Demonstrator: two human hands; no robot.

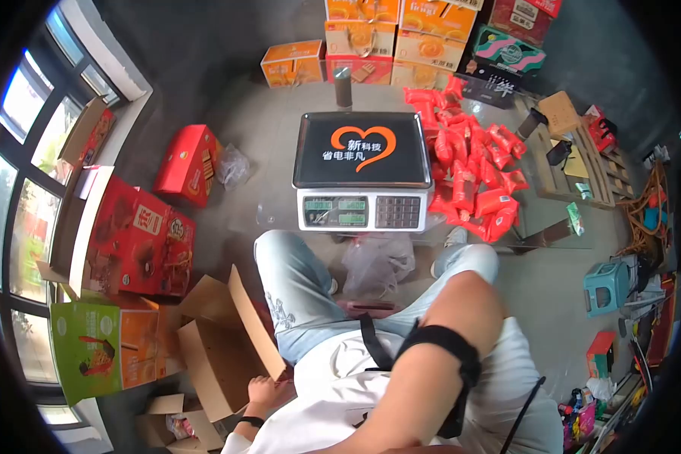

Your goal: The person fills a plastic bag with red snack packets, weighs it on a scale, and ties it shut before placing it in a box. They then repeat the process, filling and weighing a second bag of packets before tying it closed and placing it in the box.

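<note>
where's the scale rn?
Head view, centre: the scale sits on the floor ahead of the person's knees, with the pile of red packets on its right side.

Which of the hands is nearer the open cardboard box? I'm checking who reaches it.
The left. The left hand rests at the open cardboard box, touching its lower flap. The right hand is out of view; only its forearm shows, well right of the box.
</note>
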